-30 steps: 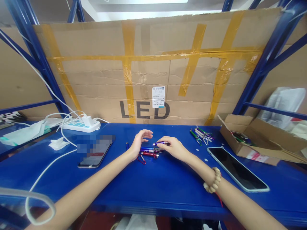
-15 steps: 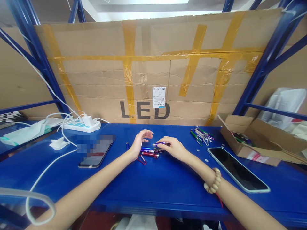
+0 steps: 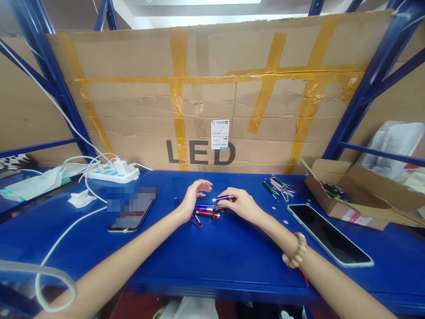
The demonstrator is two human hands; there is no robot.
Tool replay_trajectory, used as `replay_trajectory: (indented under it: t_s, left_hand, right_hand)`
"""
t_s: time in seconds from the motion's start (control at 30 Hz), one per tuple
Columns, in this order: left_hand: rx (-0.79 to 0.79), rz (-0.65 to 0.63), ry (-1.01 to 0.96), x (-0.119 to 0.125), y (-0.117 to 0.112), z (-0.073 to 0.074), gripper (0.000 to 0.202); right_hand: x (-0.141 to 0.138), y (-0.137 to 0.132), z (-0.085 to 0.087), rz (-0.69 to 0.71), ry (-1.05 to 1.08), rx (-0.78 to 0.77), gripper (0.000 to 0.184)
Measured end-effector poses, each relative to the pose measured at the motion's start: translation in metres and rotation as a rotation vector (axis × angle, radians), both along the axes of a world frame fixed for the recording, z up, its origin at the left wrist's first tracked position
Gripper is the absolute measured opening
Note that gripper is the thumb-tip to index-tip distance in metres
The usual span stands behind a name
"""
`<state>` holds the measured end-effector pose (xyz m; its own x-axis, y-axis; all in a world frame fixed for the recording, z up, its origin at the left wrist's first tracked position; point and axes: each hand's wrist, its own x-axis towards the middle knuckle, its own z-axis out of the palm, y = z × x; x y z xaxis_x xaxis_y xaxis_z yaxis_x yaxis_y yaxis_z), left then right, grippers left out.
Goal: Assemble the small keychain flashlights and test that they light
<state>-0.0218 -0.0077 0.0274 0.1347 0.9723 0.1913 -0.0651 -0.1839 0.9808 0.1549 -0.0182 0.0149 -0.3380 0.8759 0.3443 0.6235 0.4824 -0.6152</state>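
A small purple pen-sized metal tube, seemingly a keychain flashlight [image 3: 223,199], is pinched between the thumb and fingers of my right hand [image 3: 244,204]. Just below it, similar blue [image 3: 204,207] and red [image 3: 204,213] tubes with metal clips lie in a loose pile on the blue tabletop [image 3: 199,261]. My left hand [image 3: 192,199] rests on its edge at the left of this pile, fingers curved and apart, holding nothing. A red carabiner clip [image 3: 196,221] pokes out below the left wrist. Another dark blue tube [image 3: 176,202] shows behind that hand, partly hidden.
Green and silver tubes with clips [image 3: 280,188] lie at the back right. Beyond them stands an open cardboard box [image 3: 352,212] with small items inside. Phones lie at right [image 3: 332,235] and left [image 3: 141,210]. A white power strip [image 3: 113,173] sits before a tall cardboard panel [image 3: 139,110].
The purple tube in my right hand has shifted very slightly up and to the right. My left hand and the pile look unchanged.
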Motion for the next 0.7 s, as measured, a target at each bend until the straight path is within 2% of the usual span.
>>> replay_trajectory:
  t_s: [0.23,0.6,0.7]
  left_hand:
    - [0.0,-0.005,-0.004,-0.0001,-0.0007,0.0007,0.032]
    - [0.018,0.039,0.061,-0.0032,0.0049,0.0006,0.032]
    - [0.022,0.054,0.059,-0.0053,0.0057,0.0016,0.033]
  right_hand:
    - [0.0013,0.0012,-0.0013,0.041,-0.018,-0.002,0.026]
    - [0.0039,0.0039,-0.0045,0.001,-0.044,0.026,0.037]
    - [0.0046,0.0048,-0.0044,0.0,-0.028,0.011,0.035]
